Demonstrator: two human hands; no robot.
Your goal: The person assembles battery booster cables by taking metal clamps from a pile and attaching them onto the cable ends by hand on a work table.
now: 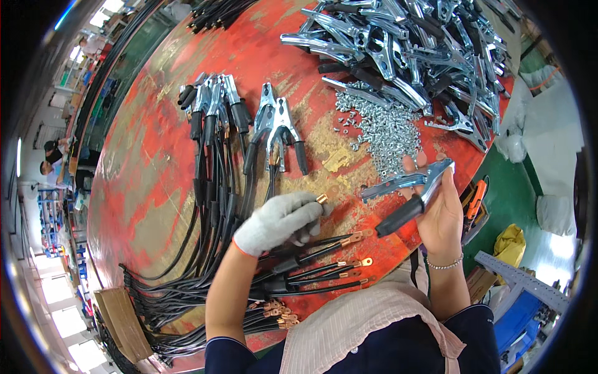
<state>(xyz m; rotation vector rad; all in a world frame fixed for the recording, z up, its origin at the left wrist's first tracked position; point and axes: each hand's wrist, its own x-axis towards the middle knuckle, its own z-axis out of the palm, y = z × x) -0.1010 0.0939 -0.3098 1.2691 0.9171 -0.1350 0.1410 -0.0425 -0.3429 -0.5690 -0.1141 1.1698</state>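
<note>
My left hand [280, 223], in a white knit glove, is closed, with a copper cable lug [322, 199] sticking out from its fingertips. Any cable behind the lug is hidden by the glove. My bare right hand [441, 218], a beaded bracelet at its wrist, grips a silver spring clamp [430, 181] with a black handle sleeve [398, 216]. The clamp is tilted, apart from the lug. Under my left forearm lie black cables [311, 287] with copper lugs. Beyond the left hand are two clamps [281, 121], with a bundle of clamps on cables [213, 103] beside them.
A pile of loose clamps [398, 50] covers the table's far right. Small silver screws and nuts [389, 134] are heaped before it. The worn red table [149, 168] curves away left, with cardboard [123, 321] at its near-left edge. An orange-handled tool [478, 198] is beyond the right edge.
</note>
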